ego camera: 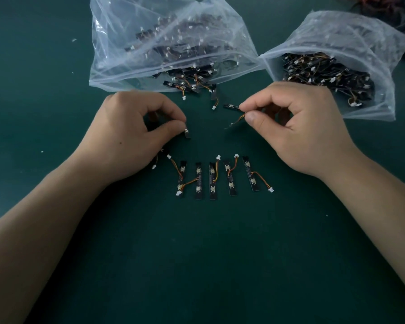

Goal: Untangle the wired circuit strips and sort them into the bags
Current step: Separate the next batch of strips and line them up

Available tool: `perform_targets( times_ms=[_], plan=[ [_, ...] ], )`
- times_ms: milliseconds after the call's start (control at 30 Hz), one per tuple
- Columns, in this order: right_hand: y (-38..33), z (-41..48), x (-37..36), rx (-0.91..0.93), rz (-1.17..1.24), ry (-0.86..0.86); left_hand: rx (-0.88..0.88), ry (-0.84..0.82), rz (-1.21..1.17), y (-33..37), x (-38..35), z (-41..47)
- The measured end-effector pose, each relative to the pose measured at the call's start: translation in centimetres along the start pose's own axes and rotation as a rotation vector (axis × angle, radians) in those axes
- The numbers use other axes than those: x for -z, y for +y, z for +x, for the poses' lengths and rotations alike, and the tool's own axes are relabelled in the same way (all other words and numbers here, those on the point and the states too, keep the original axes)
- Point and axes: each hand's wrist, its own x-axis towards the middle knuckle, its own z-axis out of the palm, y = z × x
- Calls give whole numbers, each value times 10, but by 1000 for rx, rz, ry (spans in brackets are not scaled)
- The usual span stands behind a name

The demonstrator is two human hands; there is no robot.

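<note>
Now the step in hand looks like pulling strips apart. The left hand [131, 136] pinches one small black strip [187, 134] between thumb and first finger, and the strip's end pokes out just past the fingertips. The right hand [297, 129] pinches an orange wire [240, 118] the same way. A dark strip [230, 106] sticks out just past its first finger. The two pinched pieces do not touch. Five strips [212, 181] lie in a neat row just below both hands. One clear bag [117, 54] sits beyond the left fingers and another bag [360, 36] beyond the right fingers, both holding many strips. Next, each freed strip likely goes to the row or into its bag, gently, so wires do not catch.
</note>
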Motion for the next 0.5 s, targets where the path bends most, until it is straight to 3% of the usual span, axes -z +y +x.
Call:
perform_targets(
  times_ms=[333,500],
  plan=[
    [1,-1,-1,4,9,-4,-43,-70,-23,-1,0,2],
    [1,-1,0,0,14,-4,-62,48,-76,-8,-1,3]
  ],
)
